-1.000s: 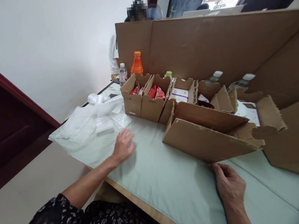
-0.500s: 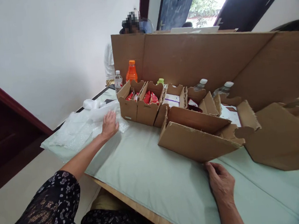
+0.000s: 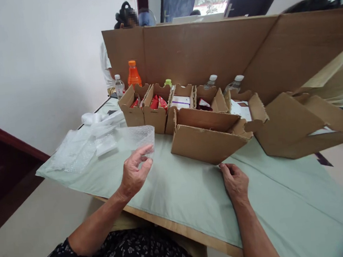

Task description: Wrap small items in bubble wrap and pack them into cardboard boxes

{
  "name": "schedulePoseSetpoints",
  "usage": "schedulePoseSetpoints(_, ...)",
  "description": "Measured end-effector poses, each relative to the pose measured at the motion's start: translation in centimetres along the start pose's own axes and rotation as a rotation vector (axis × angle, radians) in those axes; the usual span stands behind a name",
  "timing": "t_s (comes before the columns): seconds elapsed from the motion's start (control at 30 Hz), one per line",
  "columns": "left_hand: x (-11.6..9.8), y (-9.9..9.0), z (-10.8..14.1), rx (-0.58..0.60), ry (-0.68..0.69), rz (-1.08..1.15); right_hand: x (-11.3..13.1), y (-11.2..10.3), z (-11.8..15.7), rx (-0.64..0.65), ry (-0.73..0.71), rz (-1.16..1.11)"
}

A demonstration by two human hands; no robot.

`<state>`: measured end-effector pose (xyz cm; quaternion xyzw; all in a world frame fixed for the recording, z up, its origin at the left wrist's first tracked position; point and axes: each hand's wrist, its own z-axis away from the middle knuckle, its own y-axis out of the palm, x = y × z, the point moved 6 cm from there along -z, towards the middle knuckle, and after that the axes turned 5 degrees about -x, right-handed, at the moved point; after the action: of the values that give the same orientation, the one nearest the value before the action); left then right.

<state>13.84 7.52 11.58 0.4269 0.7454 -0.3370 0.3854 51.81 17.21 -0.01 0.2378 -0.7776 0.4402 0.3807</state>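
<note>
My left hand (image 3: 136, 169) pinches the edge of a clear bubble wrap sheet (image 3: 140, 134) between thumb and fingers, raised over the table. Behind and left of it lies a loose pile of bubble wrap (image 3: 80, 148). My right hand (image 3: 235, 181) rests on the tablecloth with its fingers curled. Its fingertips are at the lower front edge of a long, low cardboard box (image 3: 209, 143); whether they hold anything is hidden. Behind that box stands a row of small open cardboard boxes (image 3: 155, 120), some with red packets (image 3: 158, 102) inside.
A tall cardboard screen (image 3: 200, 50) stands behind the boxes. Before it are an orange bottle (image 3: 133, 75) and several clear bottles (image 3: 119, 86). Another cardboard box (image 3: 294, 129) sits at the right. A pale green cloth (image 3: 192, 194) covers the table. A person (image 3: 106, 64) is beyond the screen.
My left hand has lifted a bubble wrap sheet from the pile and brought it right and nearer to me. My right hand stays by the long box. The view has shifted.
</note>
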Motion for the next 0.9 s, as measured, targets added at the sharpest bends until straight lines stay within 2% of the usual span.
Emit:
schedulePoseSetpoints(0.13,-0.1,1.1,0.6,0.026,-0.078,0.051,0.1,-1.2,0.9,-0.083,-0.030,-0.004)
schedulePoseSetpoints(0.27,1.3,2.3,0.6,0.045,-0.256,0.076,1.8,-2.2,2.3,-0.138,-0.121,-0.106)
schedulePoseSetpoints(0.3,1.6,3.0,0.8,0.082,-0.283,0.076,2.5,-1.8,2.8,-0.087,-0.145,-0.155)
schedulePoseSetpoints(0.37,1.8,4.9,1.4,0.180,-0.283,0.057,4.1,-0.1,4.1,0.137,-0.167,-0.262)
schedulePoseSetpoints(0.47,1.3,8.2,2.9,0.342,-0.154,-0.017,5.8,3.3,6.7,0.577,-0.124,-0.443)
schedulePoseSetpoints(0.53,0.6,10.2,4.4,0.456,0.004,-0.094,5.9,4.6,7.6,0.721,-0.045,-0.561)
schedulePoseSetpoints(0.57,0.3,11.1,5.3,0.521,0.089,-0.141,5.5,4.9,7.5,0.729,0.005,-0.617)
schedulePoseSetpoints(0.63,0.2,12.6,7.4,0.679,0.223,-0.245,4.4,4.7,6.7,0.652,0.106,-0.700)
schedulePoseSetpoints(0.77,0.7,14.1,11.7,1.009,0.324,-0.387,2.4,3.3,5.0,0.522,0.221,-0.758)
schedulePoseSetpoints(0.83,0.6,14.1,13.0,1.078,0.353,-0.365,2.0,2.8,4.8,0.523,0.248,-0.732)
schedulePoseSetpoints(0.9,0.5,13.8,13.4,1.056,0.353,-0.297,2.1,2.6,4.9,0.563,0.260,-0.666)
